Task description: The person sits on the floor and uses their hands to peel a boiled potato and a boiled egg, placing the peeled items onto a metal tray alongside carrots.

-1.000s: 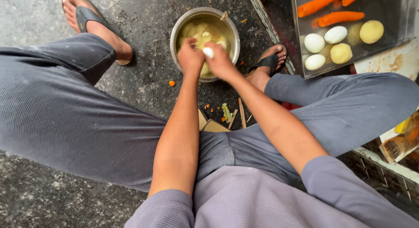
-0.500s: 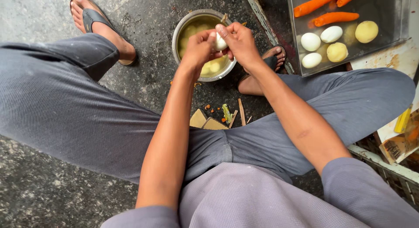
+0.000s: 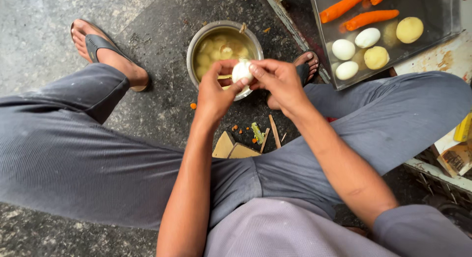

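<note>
- Two bare forearms reach forward from the bottom of our view, over our own lap in grey trousers [image 3: 98,163] and a pale grey shirt [image 3: 275,232].
- Our legs are spread wide as we sit low over a dark, rough floor [image 3: 162,104].
- Between our knees, on the floor, lie a few small wood scraps [image 3: 233,148], a green peel strip [image 3: 257,132] and some tiny orange bits.
- Our left hand [image 3: 215,92] and right hand [image 3: 276,80] meet in the middle of the view, both gripping one white peeled egg [image 3: 242,71].
- Left fingers [image 3: 242,83] curl up around the egg from below and from the left; the right fingers [image 3: 255,69] press on it from the right. Both hands are closed round the egg, touching it.
- We hold the egg in the air, just above the near rim of a round metal bowl [image 3: 192,46].
- Inside the bowl is cloudy yellowish water with several pale, rounded pieces.
- Our left foot in a dark sandal [image 3: 101,46] rests to the left of the bowl; the toes of our right foot [image 3: 306,64] show just to its right.
- Farthest away, at upper right, a metal tray [image 3: 442,14] holds three white eggs [image 3: 343,49], yellowish potatoes [image 3: 409,29] and orange carrots [image 3: 371,17].
</note>
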